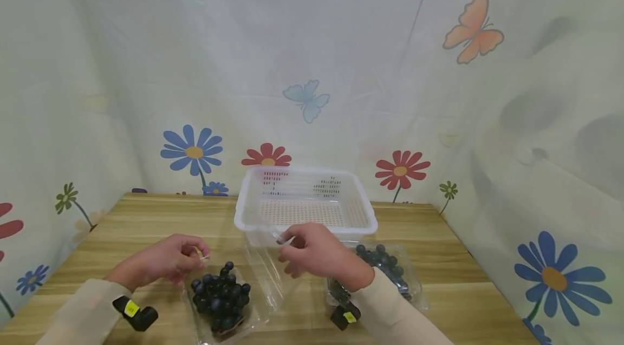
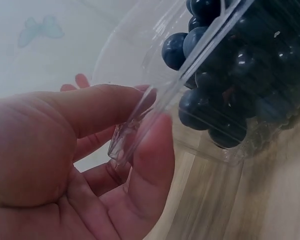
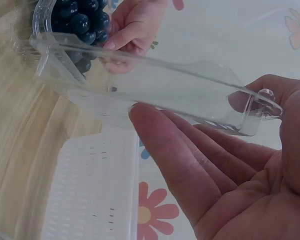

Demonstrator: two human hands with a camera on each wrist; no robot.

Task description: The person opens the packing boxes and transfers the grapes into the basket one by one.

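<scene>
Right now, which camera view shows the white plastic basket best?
The head view: the white basket shows nearly whole, its perforated floor and far wall visible, with the right hand covering some of its front rim. The right wrist view shows only part, cut off at the bottom edge. The left wrist view does not show it.

The clear box [image 1: 267,277] is glossy plastic, the basket [image 1: 331,229] smooth plastic; grapes [image 1: 221,299] gleam softly, the surface [image 1: 439,258] shows wood grain, the backdrop [image 1: 341,36] resembles matt cloth.

Soft muted light, slightly hazy head view, small highlights on grapes [image 3: 80,23]
</scene>
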